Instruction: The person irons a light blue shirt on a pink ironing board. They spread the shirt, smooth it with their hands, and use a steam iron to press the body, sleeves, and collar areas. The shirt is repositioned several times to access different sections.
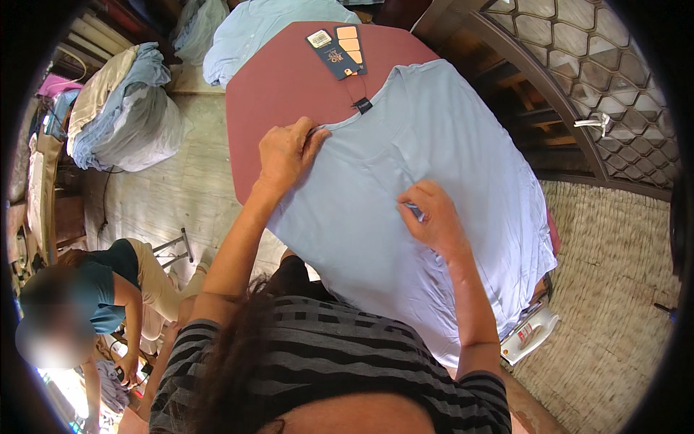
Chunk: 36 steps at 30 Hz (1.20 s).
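Observation:
A light blue knit top [448,130] lies spread over a dark red padded board [253,79], its neckline toward the far side. My left hand [288,153] pinches the garment's edge at the left, near the shoulder. Closer to the middle, my right hand [434,217] is closed on a small fold of the cloth at the front. Dark swing tags [338,54] hang by a string from the black neck label [362,105] and rest on the board. Lower folds of the top drape over the near right edge.
A white iron [530,334] stands beside the board at the near right. Folded light blue clothes [271,29] lie beyond the board, and a plastic-wrapped clothing pile [130,116] is at the left. Another person [116,289] works at lower left. A metal lattice gate [600,79] borders the right.

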Motion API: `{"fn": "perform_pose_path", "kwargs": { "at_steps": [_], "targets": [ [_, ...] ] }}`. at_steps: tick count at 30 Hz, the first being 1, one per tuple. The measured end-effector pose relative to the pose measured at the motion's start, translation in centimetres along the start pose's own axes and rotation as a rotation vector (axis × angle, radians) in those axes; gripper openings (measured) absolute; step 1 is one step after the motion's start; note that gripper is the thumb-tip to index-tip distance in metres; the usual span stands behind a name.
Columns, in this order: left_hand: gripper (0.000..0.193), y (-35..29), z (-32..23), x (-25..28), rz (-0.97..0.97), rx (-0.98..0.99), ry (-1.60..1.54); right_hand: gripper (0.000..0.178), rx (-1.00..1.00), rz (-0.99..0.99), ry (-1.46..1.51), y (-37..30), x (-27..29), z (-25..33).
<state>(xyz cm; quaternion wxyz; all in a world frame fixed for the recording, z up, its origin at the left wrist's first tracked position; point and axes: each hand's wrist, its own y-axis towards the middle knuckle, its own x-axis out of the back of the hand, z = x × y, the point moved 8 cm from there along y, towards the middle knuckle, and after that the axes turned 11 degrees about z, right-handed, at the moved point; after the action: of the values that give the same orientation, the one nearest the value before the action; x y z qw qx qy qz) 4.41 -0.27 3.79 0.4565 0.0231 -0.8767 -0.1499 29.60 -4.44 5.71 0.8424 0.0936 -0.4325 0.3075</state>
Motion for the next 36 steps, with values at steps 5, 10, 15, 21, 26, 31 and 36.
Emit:
{"fn": "perform_pose_path", "kwargs": {
  "at_steps": [5,10,15,21,26,31,36],
  "targets": [
    [0.026,0.1,0.0,-0.1,0.081,0.03,-0.001,0.011,0.059,-0.268,0.032,4.1,0.3,2.0],
    [0.024,-0.1,0.4,-0.3,0.148,0.062,-0.012,0.01,0.157,-0.294,-0.074,4.4,-0.7,1.8],
    [0.023,4.2,-4.4,2.3,0.073,-0.185,0.029,0.003,0.039,-0.418,0.167,6.4,5.8,-2.3],
    [0.029,15.1,-7.9,-4.8,0.044,-0.348,-0.019,0.014,-0.067,-0.673,-0.049,10.7,13.1,-11.5],
    [0.028,18.1,-6.7,-8.6,0.204,-0.245,0.027,0.021,-0.201,-0.464,-0.18,15.6,14.2,-13.0],
    [0.017,17.8,-5.5,-8.1,0.124,-0.223,-0.263,0.017,-0.305,-0.411,-0.112,16.6,13.8,-15.4],
    [0.016,17.9,-7.0,-8.1,0.064,-0.362,-0.175,0.015,-0.217,-0.617,-0.089,15.8,13.7,-16.0]
  ]
}}
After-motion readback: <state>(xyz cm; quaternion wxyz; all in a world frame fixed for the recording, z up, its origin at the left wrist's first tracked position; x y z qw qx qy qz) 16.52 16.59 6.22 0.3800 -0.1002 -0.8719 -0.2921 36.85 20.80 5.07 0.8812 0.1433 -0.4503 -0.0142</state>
